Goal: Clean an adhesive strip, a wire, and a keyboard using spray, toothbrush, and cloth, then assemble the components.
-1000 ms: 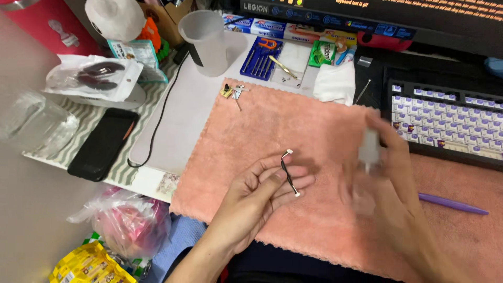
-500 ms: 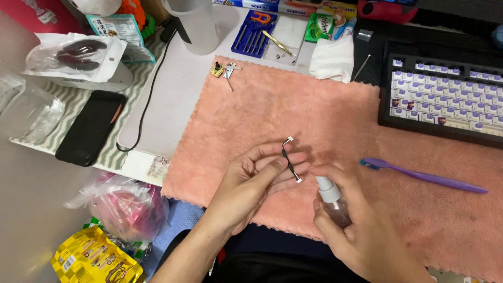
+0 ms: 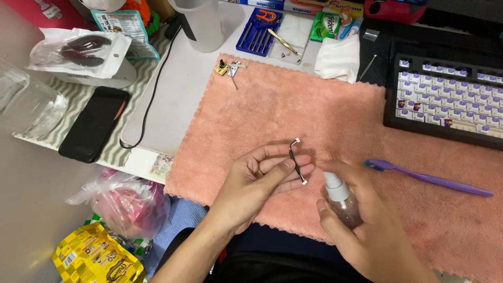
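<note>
right hand [image 3: 367, 230] nearest us, wrapped around a small clear spray bottle [image 3: 341, 202], white nozzle up and turned toward the left hand. fingers closed on the bottle body. bottle looks close to empty; we cannot tell a liquid level. light plastic, smooth, likely slick if wet, so best held around the body as now.

left hand [image 3: 262, 178] just beside it, palm up, thumb and fingertips pinched on a thin dark wire [image 3: 296, 162] with small white tips at both ends. it lies across the fingers, over the pink towel [image 3: 293, 105]. we judge the wire very light, stiff but bendable, easy to drop or kink; hold it mid-length and leave the ends free.

purple toothbrush [image 3: 429, 179] lies on the towel to the right, apart from both hands.

left edge: crumpled bag [image 3: 126, 207] with pink contents, yellow snack pack [image 3: 97, 259], black phone [image 3: 94, 123] on a striped mat.

farther: small metal parts [image 3: 228, 68] at the towel's far edge. keyboard [image 3: 450, 102] at right, many keycaps off. white tissue [image 3: 338, 57].

far row: blue tray [image 3: 258, 32] holding small screwdrivers, tweezers beside it. clear cup [image 3: 201, 23], contents not visible. clear packet [image 3: 78, 50] with dark pieces inside.
</note>
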